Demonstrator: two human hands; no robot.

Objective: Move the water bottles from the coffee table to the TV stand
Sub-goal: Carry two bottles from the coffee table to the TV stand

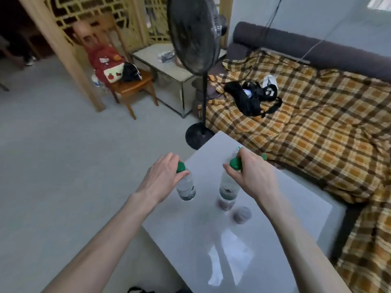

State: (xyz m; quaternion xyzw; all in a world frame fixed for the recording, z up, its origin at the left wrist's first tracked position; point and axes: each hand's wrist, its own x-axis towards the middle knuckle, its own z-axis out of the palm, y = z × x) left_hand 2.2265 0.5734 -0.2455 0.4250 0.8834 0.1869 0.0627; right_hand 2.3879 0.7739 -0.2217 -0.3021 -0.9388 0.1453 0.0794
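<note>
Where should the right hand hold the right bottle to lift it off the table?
At the neck, just under the green cap, coming from above. The right bottle stands upright on the table, so its top is what faces the right hand, whose fingers are already wrapped there; the cap's wider rim should likely stop slipping.

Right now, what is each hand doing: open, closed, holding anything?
Left hand: closed around the neck of the left water bottle, just under its green cap.
Right hand: closed around the neck of the right water bottle.
</note>
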